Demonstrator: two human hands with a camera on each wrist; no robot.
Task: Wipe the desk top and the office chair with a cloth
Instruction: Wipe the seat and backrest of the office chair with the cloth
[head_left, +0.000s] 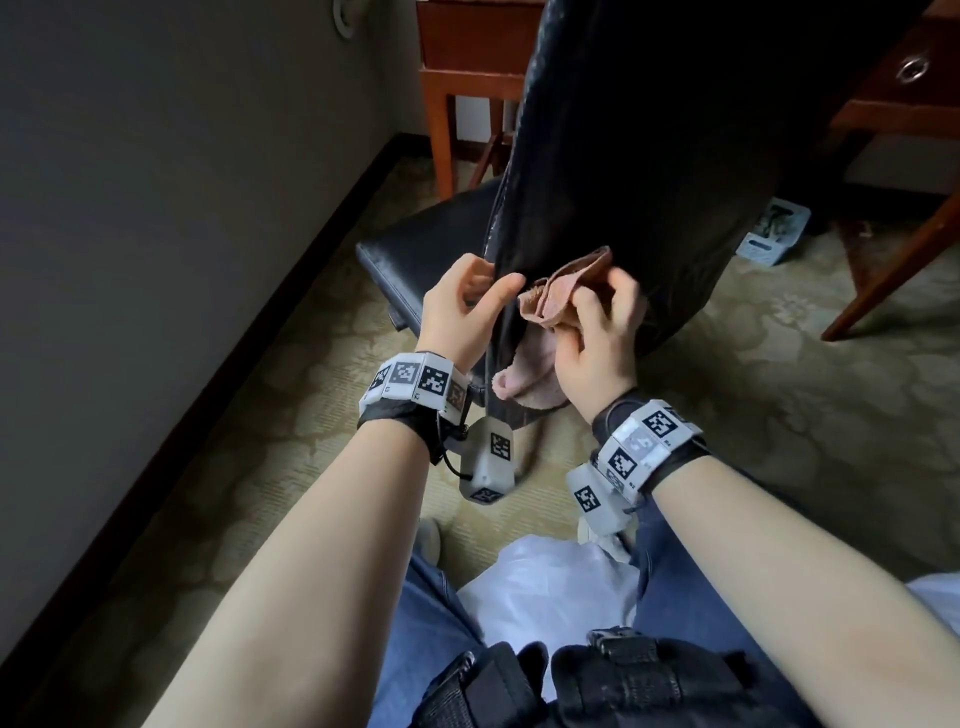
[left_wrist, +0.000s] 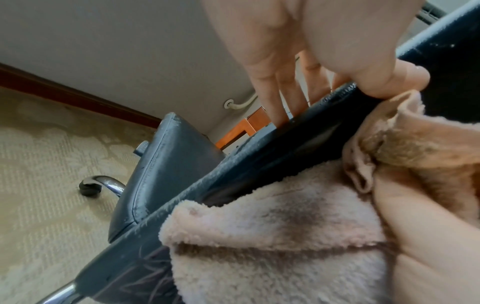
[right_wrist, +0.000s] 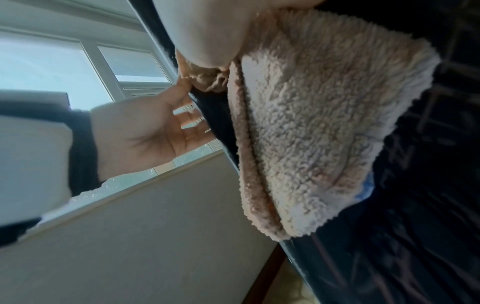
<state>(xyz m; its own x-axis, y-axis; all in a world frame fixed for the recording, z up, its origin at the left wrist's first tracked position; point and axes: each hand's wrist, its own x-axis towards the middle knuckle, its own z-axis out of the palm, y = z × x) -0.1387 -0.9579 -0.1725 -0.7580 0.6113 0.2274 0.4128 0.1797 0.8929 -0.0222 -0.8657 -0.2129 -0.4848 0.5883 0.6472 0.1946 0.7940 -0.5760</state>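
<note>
1. Behind the black leather office chair backrest (head_left: 623, 171), the right hand (head_left: 597, 338) has its grip clamped on a bunched pinkish-beige fleece cloth (head_left: 558, 291), pressed flat on the rear face near the left edge.
2. Left hand (head_left: 462, 306) steadies that edge: thumb on the near face, fingers (left_wrist: 275, 92) round the far side, so its grip is closed on the backrest edge.
3. Cloth location: against the lower backrest, with a fold hanging below the right palm; black chair seat (head_left: 431, 249) sits beyond.
4. Step in hand, judged: wiping the backrest rear and edge.
5. To do it well: keep the left hand bracing so the chair doesn't swivel, drag the cloth in long overlapping strokes, refold the loose flap so a clean face contacts the leather.
6. Wooden bench (head_left: 893, 93) is top right, apart from the cloth.
</note>
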